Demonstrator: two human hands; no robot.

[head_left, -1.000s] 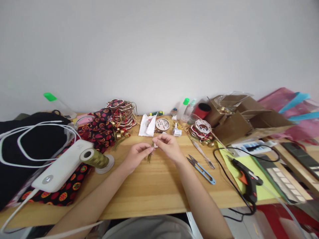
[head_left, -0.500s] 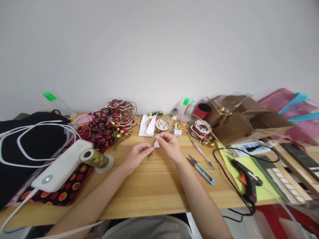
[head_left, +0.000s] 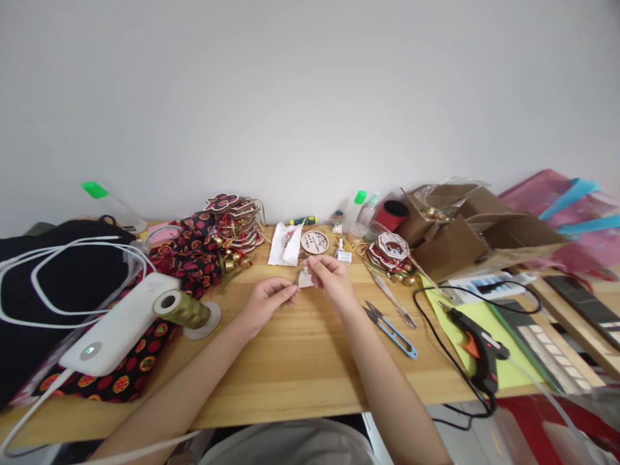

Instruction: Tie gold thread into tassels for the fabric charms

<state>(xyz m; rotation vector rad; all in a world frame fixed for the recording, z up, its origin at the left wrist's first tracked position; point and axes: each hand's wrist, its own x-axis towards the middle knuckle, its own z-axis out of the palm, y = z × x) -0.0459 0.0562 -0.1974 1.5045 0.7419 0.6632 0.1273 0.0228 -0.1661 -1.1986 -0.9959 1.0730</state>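
Note:
Over the middle of the wooden table (head_left: pixel 290 374), my left hand (head_left: pixel 266 303) is closed in a pinch on a thin olive-green cord (head_left: pixel 297 278). The cord's upper end reaches my right hand (head_left: pixel 332 281), whose thumb and forefinger are pinched together on it. A small white piece of paper (head_left: pixel 305 279) shows between the hands, beside my right fingertips; whether it is held or lies on the table I cannot tell. Left of my left hand, a spool of olive thread (head_left: pixel 186 311) leans on its side. Blue thread snips (head_left: pixel 391 329) lie right of my right forearm.
Behind the hands are a folded white tissue (head_left: pixel 285 244), a round wooden disc (head_left: pixel 314 242) and a small white bottle (head_left: pixel 343 253). Ornament stacks with bells (head_left: pixel 237 223) stand at left. On the right are a pen (head_left: pixel 394 300), a black glue gun (head_left: pixel 477 349) with its cable and a cardboard box (head_left: pixel 445 239).
My right hand has moved slightly down and its fingers have shifted, so more of the white paper shows. My left hand has barely moved. The whole view has shifted a little.

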